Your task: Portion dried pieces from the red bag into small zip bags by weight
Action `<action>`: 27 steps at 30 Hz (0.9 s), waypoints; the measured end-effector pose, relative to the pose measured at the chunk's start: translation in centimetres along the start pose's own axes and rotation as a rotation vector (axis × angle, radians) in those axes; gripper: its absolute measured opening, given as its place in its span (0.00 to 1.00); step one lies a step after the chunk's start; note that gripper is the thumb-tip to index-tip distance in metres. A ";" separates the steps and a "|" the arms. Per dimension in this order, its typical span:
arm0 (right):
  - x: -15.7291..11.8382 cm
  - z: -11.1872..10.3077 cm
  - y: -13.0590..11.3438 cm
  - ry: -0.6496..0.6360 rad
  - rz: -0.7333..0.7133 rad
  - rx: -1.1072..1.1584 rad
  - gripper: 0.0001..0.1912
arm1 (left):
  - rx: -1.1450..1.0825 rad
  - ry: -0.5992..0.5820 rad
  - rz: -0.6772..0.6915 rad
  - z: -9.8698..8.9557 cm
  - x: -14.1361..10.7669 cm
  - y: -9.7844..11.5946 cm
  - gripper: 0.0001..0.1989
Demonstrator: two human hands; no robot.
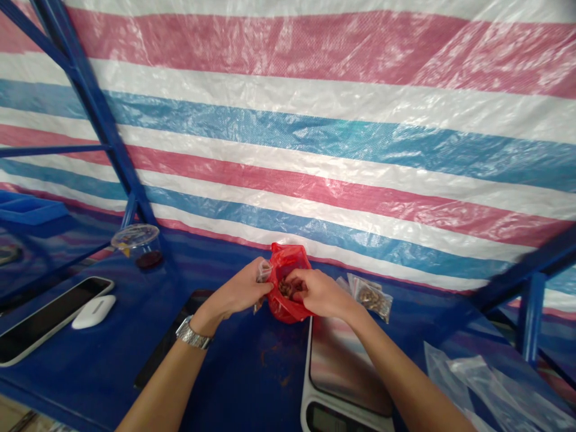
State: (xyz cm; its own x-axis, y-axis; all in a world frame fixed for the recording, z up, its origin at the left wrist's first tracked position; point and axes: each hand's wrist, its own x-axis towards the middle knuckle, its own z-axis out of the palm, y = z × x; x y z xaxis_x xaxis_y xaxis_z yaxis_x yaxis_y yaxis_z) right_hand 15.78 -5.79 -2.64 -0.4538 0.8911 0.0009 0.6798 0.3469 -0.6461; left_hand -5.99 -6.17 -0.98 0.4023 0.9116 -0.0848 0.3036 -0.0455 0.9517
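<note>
A red plastic bag (288, 258) stands open on the blue table, with small brown pieces (286, 289) inside. My left hand (246, 289), a metal watch on its wrist, is closed on the bag's left rim, and a bit of clear plastic shows at its fingers. The fingers of my right hand (317, 292) reach into the bag's mouth and are bent together among the brown pieces; their tips are partly hidden. Under my right forearm lies a scale (346, 366) with a metal plate. Clear zip bags holding brown pieces (371, 297) lie right of my right hand.
Clear plastic bags (499, 384) lie at the right. On the left are a phone (54, 318), a white case (94, 312) and a lidded cup (143, 246). A dark flat object (162, 348) lies by my left forearm. Striped sheeting hangs behind the blue table (243, 372).
</note>
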 end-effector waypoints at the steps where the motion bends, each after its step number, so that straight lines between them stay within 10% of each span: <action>1: 0.1 0.0 0.2 0.001 -0.007 0.079 0.17 | -0.003 0.000 -0.003 -0.1 -0.1 0.1 0.12; 11: -0.1 -2.7 -0.3 0.076 -0.099 0.320 0.14 | 0.083 0.115 0.159 -0.6 0.6 -0.3 0.13; 27: -3.3 -4.7 -6.3 0.339 -0.293 -0.263 0.20 | 0.082 0.282 0.337 3.6 0.6 1.0 0.12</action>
State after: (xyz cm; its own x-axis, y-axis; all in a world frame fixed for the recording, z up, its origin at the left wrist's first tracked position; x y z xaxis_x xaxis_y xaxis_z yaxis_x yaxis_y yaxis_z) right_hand 15.73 -9.51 4.99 -0.4642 0.7750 0.4289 0.6935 0.6192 -0.3683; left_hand -2.35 -7.12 -1.15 0.2424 0.9156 0.3208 0.2678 -0.3810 0.8849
